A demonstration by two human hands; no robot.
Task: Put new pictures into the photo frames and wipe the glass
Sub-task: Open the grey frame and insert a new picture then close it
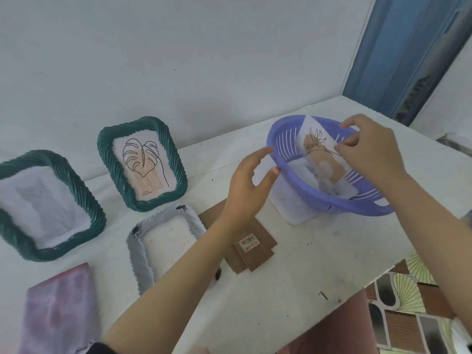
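Fingers [344, 146] of the right hand [370, 154] pinch a new picture [319, 155] inside the purple basket [332, 203] at right, the left hand [245, 186] gripping its rim; at left, one green frame [108, 154] already shows a leaf print, the white frame [139, 254] lies open, and the cloth [58, 305] looks unused.

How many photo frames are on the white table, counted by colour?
Dark green twisted-rim photo frames: 2
White twisted-rim photo frame: 1
Total: 3
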